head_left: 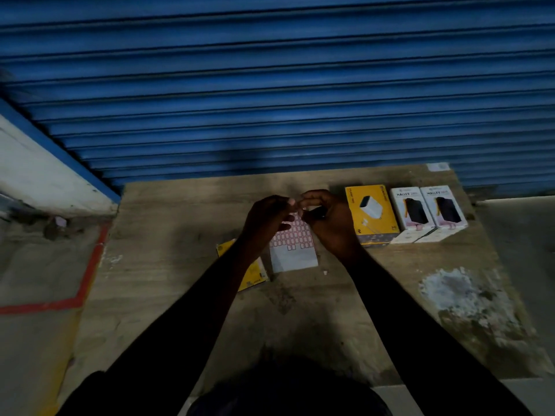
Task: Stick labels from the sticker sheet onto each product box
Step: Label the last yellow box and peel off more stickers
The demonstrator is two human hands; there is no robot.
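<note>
A white sticker sheet (292, 250) with rows of red-bordered labels lies on the wooden board (180, 265), its top edge lifted under my hands. My left hand (267, 217) and my right hand (327, 217) meet above that edge, fingertips pinched together on what looks like a small label. Something dark sits in my right palm; I cannot tell what. A yellow product box (372, 214) and two white product boxes (413, 213) (444, 210) stand in a row to the right. Another yellow box (255, 274) lies partly hidden under my left forearm.
A blue roller shutter (270, 85) closes off the far side. The board lies on a concrete floor with a red painted line (87, 277) to the left. A white patch (462, 292) stains the board's right part. A small white scrap (325, 272) lies near the sheet.
</note>
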